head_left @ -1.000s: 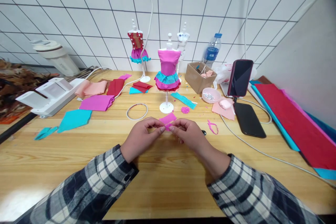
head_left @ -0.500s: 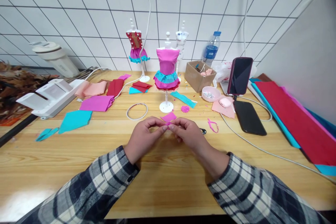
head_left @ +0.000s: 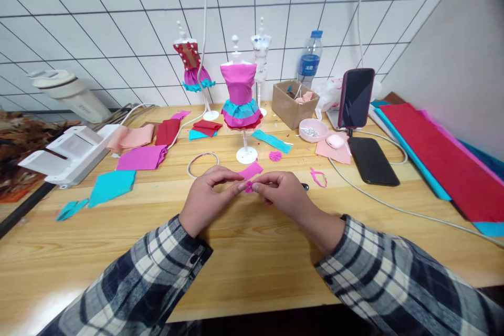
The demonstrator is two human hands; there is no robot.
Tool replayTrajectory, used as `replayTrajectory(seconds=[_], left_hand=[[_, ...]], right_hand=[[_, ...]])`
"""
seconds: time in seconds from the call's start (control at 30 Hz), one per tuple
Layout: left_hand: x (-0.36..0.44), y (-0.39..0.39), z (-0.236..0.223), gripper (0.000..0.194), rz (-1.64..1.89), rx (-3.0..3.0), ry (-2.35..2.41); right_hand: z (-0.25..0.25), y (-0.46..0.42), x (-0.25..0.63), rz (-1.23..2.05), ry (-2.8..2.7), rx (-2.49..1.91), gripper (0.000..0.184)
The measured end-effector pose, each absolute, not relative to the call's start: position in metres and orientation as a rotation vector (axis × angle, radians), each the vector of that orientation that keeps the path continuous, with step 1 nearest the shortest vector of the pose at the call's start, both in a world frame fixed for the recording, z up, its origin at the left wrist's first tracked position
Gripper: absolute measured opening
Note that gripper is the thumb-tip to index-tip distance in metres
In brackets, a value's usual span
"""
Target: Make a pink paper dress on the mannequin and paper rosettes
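Between my fingertips is a small gathered rosette of magenta crepe paper (head_left: 249,187). My left hand (head_left: 210,197) pinches its left side, and my right hand (head_left: 281,194) pinches the right side. Just beyond my fingers lies a flat magenta strip (head_left: 252,170). A finished-looking pleated magenta rosette (head_left: 275,156) rests farther back, near a turquoise strip (head_left: 271,142). Straight ahead stands a small dress form (head_left: 238,86) in a magenta bodice with a tiered turquoise, magenta and red skirt.
Two more dress forms (head_left: 189,58) (head_left: 260,55) stand behind. A cardboard box (head_left: 293,107), a pink bowl (head_left: 313,130) of small shiny bits and a black phone (head_left: 374,161) are to the right. Folded paper pieces (head_left: 142,158) lie left, and a white cable (head_left: 394,205) crosses the right side.
The magenta piece now shows a rounder, ruffled shape between my fingertips, with my fingers slightly farther apart. The camera view has shifted a little.
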State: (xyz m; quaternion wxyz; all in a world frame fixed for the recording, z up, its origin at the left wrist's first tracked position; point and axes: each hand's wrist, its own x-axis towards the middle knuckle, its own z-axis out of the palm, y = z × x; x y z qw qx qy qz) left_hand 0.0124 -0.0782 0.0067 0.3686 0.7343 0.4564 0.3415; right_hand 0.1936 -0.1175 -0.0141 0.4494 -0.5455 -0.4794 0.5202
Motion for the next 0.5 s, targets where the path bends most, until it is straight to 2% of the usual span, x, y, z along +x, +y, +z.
replayTrajectory(seconds=[0.23,0.5], left_hand=[[0.017,-0.082,0.006,0.019,0.877,1.895,1.136],[0.023,-0.091,0.005,0.02,0.946,1.639,1.127]], right_hand=[[-0.011,-0.124,0.188,1.216,-1.182,-1.364,0.022],[-0.016,-0.126,0.181,1.336,-0.958,-1.226,0.025]])
